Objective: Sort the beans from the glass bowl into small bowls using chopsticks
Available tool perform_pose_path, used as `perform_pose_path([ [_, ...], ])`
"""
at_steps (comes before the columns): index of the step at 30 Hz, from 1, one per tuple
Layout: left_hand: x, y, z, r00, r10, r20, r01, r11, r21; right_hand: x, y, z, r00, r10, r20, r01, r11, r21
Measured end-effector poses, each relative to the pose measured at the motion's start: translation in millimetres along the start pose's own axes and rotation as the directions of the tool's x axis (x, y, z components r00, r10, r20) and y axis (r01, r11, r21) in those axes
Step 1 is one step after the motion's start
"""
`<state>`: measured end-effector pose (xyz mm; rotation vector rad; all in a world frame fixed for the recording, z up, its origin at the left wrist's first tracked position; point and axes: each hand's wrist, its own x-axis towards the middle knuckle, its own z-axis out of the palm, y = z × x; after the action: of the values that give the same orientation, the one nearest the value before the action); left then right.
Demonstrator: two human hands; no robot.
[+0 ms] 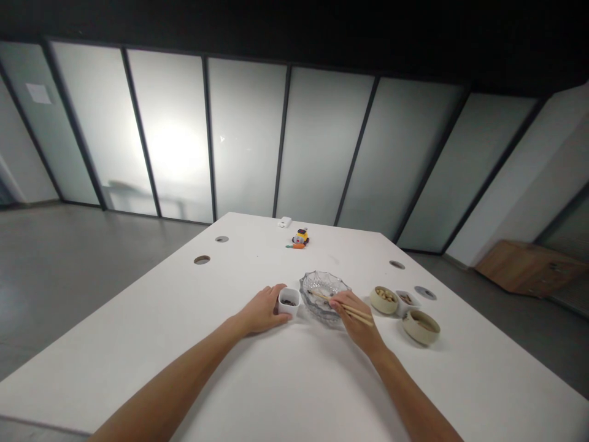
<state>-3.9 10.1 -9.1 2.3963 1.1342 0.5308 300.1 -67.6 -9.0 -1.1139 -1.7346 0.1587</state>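
My left hand (265, 309) is closed around the left side of a small white square cup (289, 310), which stands on the table with some dark bits inside. My right hand (356, 319) grips a pair of wooden chopsticks (358, 314). Their tips reach over a clear cut-glass bowl (322, 276) just right of the cup. Small dark specks seem to be near the tips, too small to name. The bowl's right side is partly hidden by my right hand.
Right of my right hand stand a round cream bowl (376, 302) of pale pieces, a white square cup (411, 310) of brown pieces and another cream bowl (421, 336). Farther back lie a colourful toy (301, 236), an orange carrot-shaped piece (297, 247) and a white box (284, 222). Round holes pierce the white table (207, 368).
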Motion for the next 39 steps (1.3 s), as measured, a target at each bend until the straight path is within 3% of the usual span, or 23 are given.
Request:
perform_pose_path([
  [13, 0, 1, -1, 1.0, 0.01, 0.014, -0.01, 1.0, -0.005, 0, -5, 0, 0.999, 0.016, -0.029, -0.017, 1.0, -0.01],
  [21, 1, 1, 0, 1.0, 0.0, 0.014, 0.001, 1.0, -0.014, 5, -23, -5, 0.967, 0.001, -0.256, -0.006, 1.0, -0.017],
  [27, -1, 2, -1, 1.0, 0.009, 0.0, -0.009, 1.0, -0.019, 4, -33, 4, 0.97, 0.019, -0.242, -0.013, 1.0, 0.027],
  [39, 0, 0, 0, 1.0, 0.009, 0.01, -0.009, 1.0, -0.011, 2, -2, 3, 0.992, 0.061, -0.115, -0.064, 0.998, -0.024],
])
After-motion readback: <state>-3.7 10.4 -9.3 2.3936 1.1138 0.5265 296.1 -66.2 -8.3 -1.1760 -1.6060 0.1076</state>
